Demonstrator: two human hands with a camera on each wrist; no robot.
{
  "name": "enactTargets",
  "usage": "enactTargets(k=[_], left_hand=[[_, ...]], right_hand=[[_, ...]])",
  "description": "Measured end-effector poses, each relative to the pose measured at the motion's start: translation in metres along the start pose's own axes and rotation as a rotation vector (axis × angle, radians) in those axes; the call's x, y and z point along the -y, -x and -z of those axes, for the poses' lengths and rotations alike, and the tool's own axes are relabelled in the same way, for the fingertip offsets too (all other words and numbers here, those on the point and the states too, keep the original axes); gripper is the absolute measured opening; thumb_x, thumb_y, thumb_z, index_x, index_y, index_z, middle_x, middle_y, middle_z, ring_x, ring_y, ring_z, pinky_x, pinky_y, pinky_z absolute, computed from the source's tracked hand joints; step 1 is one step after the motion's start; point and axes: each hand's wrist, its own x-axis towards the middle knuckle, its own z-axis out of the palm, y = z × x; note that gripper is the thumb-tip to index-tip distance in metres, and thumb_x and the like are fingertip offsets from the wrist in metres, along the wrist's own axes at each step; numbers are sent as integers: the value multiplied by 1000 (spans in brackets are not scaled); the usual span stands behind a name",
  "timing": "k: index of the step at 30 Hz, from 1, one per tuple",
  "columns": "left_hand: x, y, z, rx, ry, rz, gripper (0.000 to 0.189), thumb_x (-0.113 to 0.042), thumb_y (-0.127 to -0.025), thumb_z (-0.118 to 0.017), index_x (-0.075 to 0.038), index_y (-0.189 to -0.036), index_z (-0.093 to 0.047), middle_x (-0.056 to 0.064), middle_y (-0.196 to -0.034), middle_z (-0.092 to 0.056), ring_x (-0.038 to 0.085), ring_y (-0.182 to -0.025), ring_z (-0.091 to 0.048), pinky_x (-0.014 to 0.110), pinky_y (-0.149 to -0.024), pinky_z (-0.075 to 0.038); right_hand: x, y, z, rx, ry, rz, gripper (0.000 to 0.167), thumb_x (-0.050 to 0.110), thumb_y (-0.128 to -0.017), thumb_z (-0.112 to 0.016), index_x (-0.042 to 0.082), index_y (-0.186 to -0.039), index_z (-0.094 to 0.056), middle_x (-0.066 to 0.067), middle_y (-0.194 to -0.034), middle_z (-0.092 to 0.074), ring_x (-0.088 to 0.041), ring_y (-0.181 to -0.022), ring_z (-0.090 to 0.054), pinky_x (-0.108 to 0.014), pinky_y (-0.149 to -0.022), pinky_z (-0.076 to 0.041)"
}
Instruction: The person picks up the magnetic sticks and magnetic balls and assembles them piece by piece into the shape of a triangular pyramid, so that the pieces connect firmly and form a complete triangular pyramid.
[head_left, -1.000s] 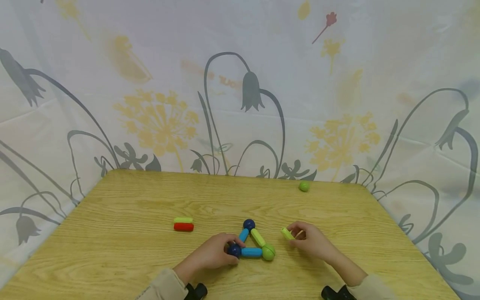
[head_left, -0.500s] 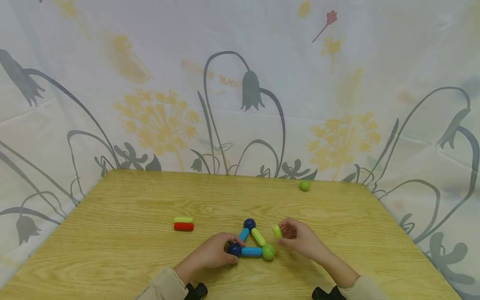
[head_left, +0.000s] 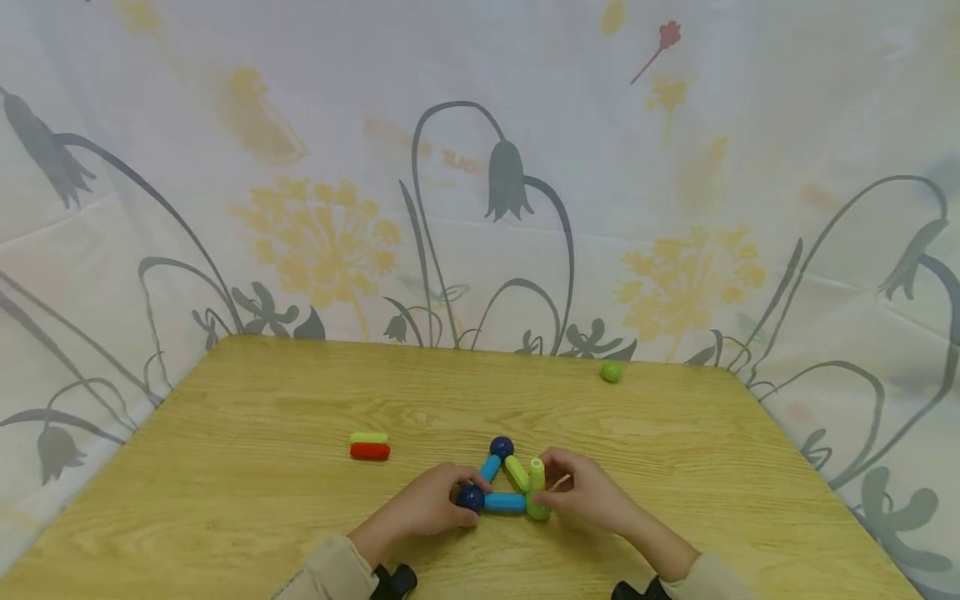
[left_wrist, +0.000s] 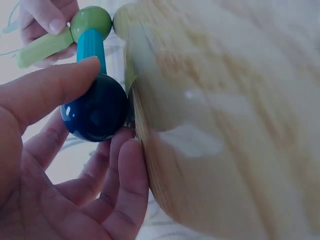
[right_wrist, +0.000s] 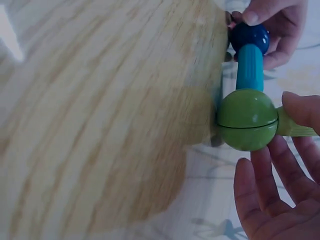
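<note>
Right hand [head_left: 587, 493] partly hides the yellow-green rod [head_left: 537, 473] it pinches

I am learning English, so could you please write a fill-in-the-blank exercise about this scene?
The ____ hand grips a dark blue ball.
The ball beneath the yellow-green stick in the right hand is ____.
The stick lying beside a loose yellow-green stick is ____.
Missing words: left; green; red.

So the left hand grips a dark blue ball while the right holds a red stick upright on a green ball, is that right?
The stick is yellow-green, not red, as the head view shows; the right hand does hold it upright on a green ball.
</note>
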Motion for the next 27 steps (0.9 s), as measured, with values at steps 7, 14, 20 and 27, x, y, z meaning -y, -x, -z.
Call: enactTargets(k=[7,14,20,27], left_hand=[[10,7,14,-69,78,-22,29,-9,-82,-71,-10,-110,-63,6,-102,-58,18,-83,-55,36,-71,-47],[23,26,44,-275,-29,2,24,-9,-85,-68,-6,-108,-64,7,-103,-62,28,-97,-54,43,-81,-44],[36,43,66,-463,-153,106,24,-3,-80,-71,-5,-104,-68,9,-103,-64,29,-96,-58,44,-82,-46],[47,52,72,-444,-237,145,29,-2,-77,-72,2,-106,-68,17,-107,-62,39,-101,-55,51,-83,-44]], right_hand=[[1,0,2,27,-10,-13,26,11,-82,-72,0,-102,-61,-3,-90,-60,-18,-84,-57,-29,-70,-50],[0,1,1,-2,-15,-33,24,9,-81,-73,0,-101,-65,-4,-95,-61,-21,-85,-58,-29,-70,-50],[-1,1,0,-2,-2,-15,20,11,-81,-72,3,-99,-66,-5,-98,-61,-22,-86,-58,-29,-71,-50],[-3,2,-2,5,-2,-5,19,8,-81,-73,4,-98,-67,-5,-99,-60,-20,-86,-58,-28,-71,-49]])
